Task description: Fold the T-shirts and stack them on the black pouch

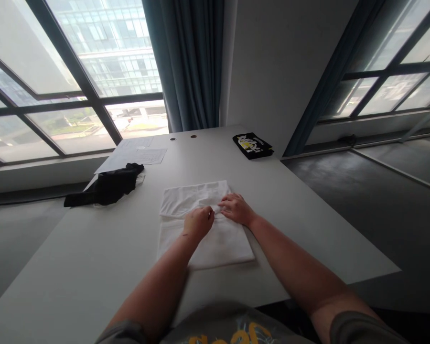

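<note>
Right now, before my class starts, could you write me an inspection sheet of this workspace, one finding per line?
Surface: white table, two small round fittings near its far edge.
Work in hand: white cloth, folded flat, wrinkled in its far half.
Clutter: crumpled black cloth and paper sheets at left; folded black cloth with print at far right.
Hands: left hand and right hand both on the white cloth; grip unclear.
Cables: nothing seen.
Surroundings: windows, blue curtains, grey floor.
</note>
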`<state>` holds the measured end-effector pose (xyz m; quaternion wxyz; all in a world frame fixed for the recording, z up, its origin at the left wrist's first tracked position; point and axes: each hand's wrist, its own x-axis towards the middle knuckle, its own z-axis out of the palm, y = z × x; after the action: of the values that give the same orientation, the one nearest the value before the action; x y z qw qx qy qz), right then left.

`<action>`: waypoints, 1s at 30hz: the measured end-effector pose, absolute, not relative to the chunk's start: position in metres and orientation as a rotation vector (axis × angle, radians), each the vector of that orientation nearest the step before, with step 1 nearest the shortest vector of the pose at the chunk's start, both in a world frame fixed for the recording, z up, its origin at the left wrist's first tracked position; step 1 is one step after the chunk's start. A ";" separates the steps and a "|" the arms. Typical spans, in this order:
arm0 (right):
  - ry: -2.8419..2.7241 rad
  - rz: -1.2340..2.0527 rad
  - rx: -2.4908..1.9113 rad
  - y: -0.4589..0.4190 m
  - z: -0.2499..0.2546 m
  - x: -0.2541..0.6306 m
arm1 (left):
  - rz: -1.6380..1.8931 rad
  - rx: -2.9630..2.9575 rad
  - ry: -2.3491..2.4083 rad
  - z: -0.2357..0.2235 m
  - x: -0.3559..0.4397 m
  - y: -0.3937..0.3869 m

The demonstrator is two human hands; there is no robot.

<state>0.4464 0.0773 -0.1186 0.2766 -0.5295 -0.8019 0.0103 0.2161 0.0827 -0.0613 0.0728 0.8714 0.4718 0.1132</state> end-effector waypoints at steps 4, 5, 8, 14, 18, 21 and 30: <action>-2.207 0.025 -1.423 0.076 -0.116 0.445 | 0.300 2.582 1.478 -0.082 0.213 0.093; -2.204 0.013 -1.422 0.077 -0.115 0.445 | 0.303 2.576 1.479 -0.085 0.211 0.094; -2.157 0.004 -1.409 0.086 -0.113 0.444 | 0.348 2.571 1.457 -0.089 0.207 0.095; -1.939 -0.042 -1.443 0.107 -0.109 0.439 | 0.432 2.704 1.358 -0.084 0.215 0.099; -1.856 0.008 -1.429 0.107 -0.110 0.440 | 0.446 2.813 1.359 -0.072 0.229 0.107; -1.818 0.028 -1.424 0.105 -0.110 0.442 | 0.352 2.901 1.314 -0.068 0.245 0.114; -1.841 0.071 -1.443 0.109 -0.115 0.447 | 0.302 2.932 1.272 -0.089 0.267 0.127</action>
<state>0.4474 0.1085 -0.1150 0.3900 -0.5679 -0.7243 0.0281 0.2671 0.1273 -0.0889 -0.0343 0.9127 0.3961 0.0941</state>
